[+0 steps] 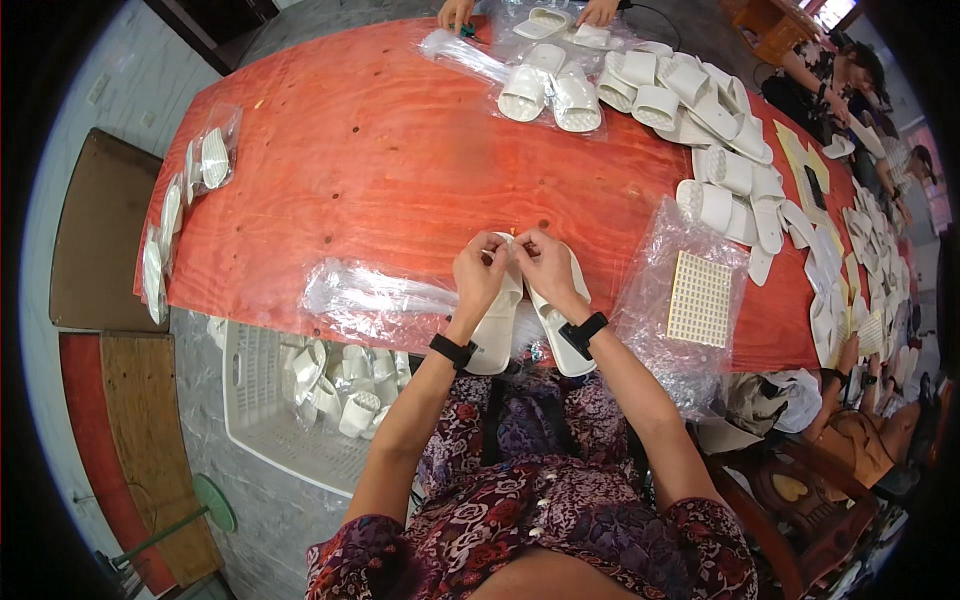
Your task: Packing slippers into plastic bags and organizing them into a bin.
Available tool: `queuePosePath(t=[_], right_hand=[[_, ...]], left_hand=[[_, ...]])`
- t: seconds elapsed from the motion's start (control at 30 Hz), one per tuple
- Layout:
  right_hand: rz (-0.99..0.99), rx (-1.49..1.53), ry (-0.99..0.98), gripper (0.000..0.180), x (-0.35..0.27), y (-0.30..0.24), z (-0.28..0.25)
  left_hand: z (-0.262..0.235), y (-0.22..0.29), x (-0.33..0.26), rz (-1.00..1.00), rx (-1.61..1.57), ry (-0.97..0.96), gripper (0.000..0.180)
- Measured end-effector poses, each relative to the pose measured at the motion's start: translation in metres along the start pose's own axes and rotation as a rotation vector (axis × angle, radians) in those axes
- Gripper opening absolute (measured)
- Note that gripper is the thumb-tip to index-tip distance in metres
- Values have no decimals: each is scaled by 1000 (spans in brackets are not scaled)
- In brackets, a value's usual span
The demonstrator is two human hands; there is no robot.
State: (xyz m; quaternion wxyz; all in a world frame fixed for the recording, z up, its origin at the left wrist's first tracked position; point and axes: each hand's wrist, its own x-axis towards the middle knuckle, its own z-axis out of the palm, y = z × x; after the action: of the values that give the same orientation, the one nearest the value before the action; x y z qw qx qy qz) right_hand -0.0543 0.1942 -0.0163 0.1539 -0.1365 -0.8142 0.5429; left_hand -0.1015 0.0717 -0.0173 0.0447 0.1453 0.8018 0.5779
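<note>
A pair of white slippers lies before me at the table's near edge, the left slipper [493, 335] beside the right slipper [562, 335]. My left hand [480, 272] and my right hand [547, 268] meet over their far ends. Both hands have thumb and fingers pinched together, close to each other; whatever is between the fingertips is too small to make out. Left of the slippers is a stack of clear plastic bags [375, 298]. To the right, a yellowish sheet of small squares [700, 298] rests on more clear plastic [645, 310].
White slippers [690, 90] are heaped along the right side of the red table [400, 170]. Bagged slippers [214, 158] lie at its left edge. A white basket [245, 400] holding bagged slippers stands below. Across the table, another person's hands [598, 12] work; other people sit at right.
</note>
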Motion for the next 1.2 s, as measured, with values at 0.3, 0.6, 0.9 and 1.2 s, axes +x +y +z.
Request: queuePosePath(t=[0.3, 0.6, 0.9, 1.2], right_hand=[[-41, -122, 53, 8, -5, -8, 7], [-166, -140, 232, 8, -17, -32, -19], [-19, -444, 58, 28, -132, -19, -58], [-31, -278, 291, 42, -97, -9, 0]], left_hand=[[0, 0, -3, 68, 138, -15, 7], [-25, -9, 4, 70, 39, -47, 27], [-53, -32, -12, 119, 534, -361, 80], [-11, -30, -29, 140, 583, -206, 70]])
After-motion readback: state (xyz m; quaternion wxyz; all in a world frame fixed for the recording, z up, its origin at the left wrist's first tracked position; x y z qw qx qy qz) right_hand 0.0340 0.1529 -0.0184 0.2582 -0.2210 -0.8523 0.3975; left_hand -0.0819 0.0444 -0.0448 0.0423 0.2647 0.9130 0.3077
